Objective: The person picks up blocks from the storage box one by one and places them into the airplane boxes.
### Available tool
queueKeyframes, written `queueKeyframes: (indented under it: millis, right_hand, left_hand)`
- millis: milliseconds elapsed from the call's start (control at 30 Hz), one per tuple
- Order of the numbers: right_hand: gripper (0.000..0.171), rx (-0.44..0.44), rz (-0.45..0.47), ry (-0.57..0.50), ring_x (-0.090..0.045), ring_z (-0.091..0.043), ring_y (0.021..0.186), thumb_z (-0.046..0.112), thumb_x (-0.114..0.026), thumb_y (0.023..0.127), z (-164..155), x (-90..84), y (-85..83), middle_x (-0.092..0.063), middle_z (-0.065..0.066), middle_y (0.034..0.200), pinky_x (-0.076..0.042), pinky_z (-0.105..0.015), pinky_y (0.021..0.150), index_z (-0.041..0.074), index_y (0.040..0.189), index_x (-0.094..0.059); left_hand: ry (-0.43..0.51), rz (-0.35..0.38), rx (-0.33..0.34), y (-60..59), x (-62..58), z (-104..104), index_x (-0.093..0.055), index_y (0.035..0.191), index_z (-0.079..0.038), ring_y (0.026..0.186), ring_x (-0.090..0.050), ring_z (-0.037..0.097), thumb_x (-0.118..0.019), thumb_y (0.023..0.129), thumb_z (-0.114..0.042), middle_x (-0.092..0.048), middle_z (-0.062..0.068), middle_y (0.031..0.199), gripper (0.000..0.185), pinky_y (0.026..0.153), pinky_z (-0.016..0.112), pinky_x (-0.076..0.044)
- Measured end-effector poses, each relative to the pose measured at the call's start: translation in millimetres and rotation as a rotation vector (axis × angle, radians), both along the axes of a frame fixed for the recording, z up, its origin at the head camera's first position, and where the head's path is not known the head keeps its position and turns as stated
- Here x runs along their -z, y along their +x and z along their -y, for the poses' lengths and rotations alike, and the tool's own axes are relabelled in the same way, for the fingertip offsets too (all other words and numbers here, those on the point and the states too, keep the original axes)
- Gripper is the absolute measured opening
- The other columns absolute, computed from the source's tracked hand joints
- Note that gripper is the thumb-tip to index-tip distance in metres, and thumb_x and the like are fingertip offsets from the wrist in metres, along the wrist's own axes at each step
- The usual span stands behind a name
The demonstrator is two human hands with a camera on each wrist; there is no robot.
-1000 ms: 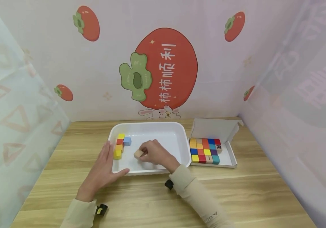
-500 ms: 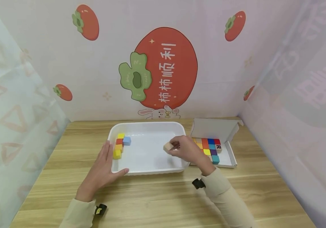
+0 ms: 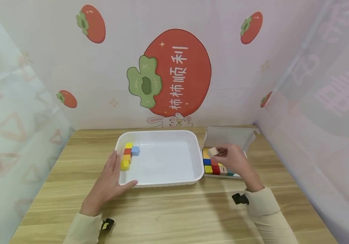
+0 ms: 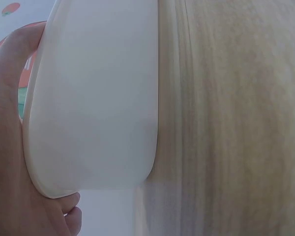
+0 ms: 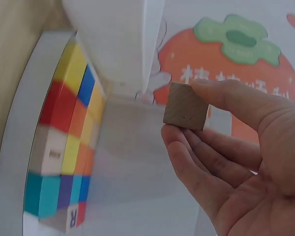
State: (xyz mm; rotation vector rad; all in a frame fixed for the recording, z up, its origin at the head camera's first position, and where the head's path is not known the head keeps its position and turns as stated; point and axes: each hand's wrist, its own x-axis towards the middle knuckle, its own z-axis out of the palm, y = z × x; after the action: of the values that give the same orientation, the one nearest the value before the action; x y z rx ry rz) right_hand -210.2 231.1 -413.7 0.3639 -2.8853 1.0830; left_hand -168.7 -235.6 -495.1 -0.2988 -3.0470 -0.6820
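Observation:
Between thumb and fingers, my right hand (image 3: 233, 158) pinches a plain wooden cube (image 5: 186, 106) above the white cardboard box (image 3: 248, 164). Rows of coloured cubes (image 5: 64, 110) fill most of that box, some bearing printed marks; the hand hides part of them in the head view. At the left end of the white tray (image 3: 162, 184), my left hand (image 3: 107, 179) rests against the rim with its fingers straight and thumb spread along the front edge. Inside the tray near that hand lie yellow, red and orange cubes in a line, with a light blue cube (image 3: 135, 150) beside them.
The box's raised lid (image 3: 226, 137) stands at its back, close to the patterned backdrop (image 3: 116, 67). Tray and box sit side by side on the wooden table (image 3: 162, 217). Cloth walls rise on the left and right.
My right hand has carried the wooden cube from the tray's middle rightward, over the tray's edge, to above the box. The left hand has stayed on the tray.

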Motion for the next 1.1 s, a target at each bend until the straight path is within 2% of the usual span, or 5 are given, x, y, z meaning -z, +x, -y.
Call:
queueKeyframes:
  millis: [133, 367, 500, 767, 1100]
  right_hand:
    - [0.038, 0.041, -0.03, 0.016, -0.079, -0.035, 0.096, 0.017, -0.082, 0.093, -21.8, 3.5, 2.5, -0.076, -0.027, 0.116, -0.067, -0.046, 0.081, -0.006, 0.122, -0.073]
    - [0.049, 0.123, 0.045, 0.013, -0.075, -0.042, 0.107, 0.02, -0.078, 0.096, -50.7, 6.0, 8.8, -0.072, -0.033, 0.123, -0.066, -0.048, 0.086, -0.014, 0.13, -0.065]
    - [0.048, 0.161, 0.048, 0.032, -0.076, -0.043, 0.104, 0.02, -0.079, 0.096, -63.2, 10.0, 12.0, -0.073, -0.033, 0.117, -0.066, -0.048, 0.083, -0.016, 0.125, -0.066]
    - [0.039, 0.195, -0.013, 0.107, -0.078, -0.039, 0.093, 0.019, -0.084, 0.091, -76.1, 25.3, 17.1, -0.078, -0.028, 0.102, -0.066, -0.049, 0.077, -0.013, 0.111, -0.074]
    - [0.045, 0.238, 0.071, 0.119, -0.077, -0.042, 0.097, 0.024, -0.081, 0.093, -85.4, 45.6, 18.8, -0.078, -0.028, 0.104, -0.065, -0.05, 0.08, -0.015, 0.114, -0.073]
  left_hand:
    - [0.009, -0.002, 0.003, 0.3, 0.9, 0.2, 0.003, 0.168, 0.0, 0.163, -0.008, 0.049, -0.066, 0.085, -0.079, 0.007, 0.022, 0.178, 0.134, 0.125, 0.072, -0.024]
    - [0.007, -0.002, 0.0, 1.2, 1.1, -0.2, 0.003, 0.169, -0.001, 0.163, -0.007, 0.049, -0.066, 0.085, -0.079, 0.006, 0.023, 0.178, 0.134, 0.125, 0.073, -0.025]
    - [0.004, -0.007, 0.0, 1.6, 0.0, -0.6, 0.002, 0.168, 0.0, 0.163, -0.007, 0.049, -0.067, 0.085, -0.079, 0.005, 0.023, 0.178, 0.134, 0.125, 0.072, -0.025]
    - [0.003, 0.004, -0.007, 1.4, -0.3, -0.8, 0.003, 0.169, -0.001, 0.163, -0.006, 0.047, -0.065, 0.085, -0.08, 0.007, 0.022, 0.178, 0.134, 0.126, 0.072, -0.024]
    - [0.004, 0.004, -0.009, 0.9, 0.3, -0.9, 0.003, 0.169, -0.002, 0.164, -0.006, 0.047, -0.065, 0.085, -0.08, 0.007, 0.021, 0.178, 0.133, 0.126, 0.071, -0.025]
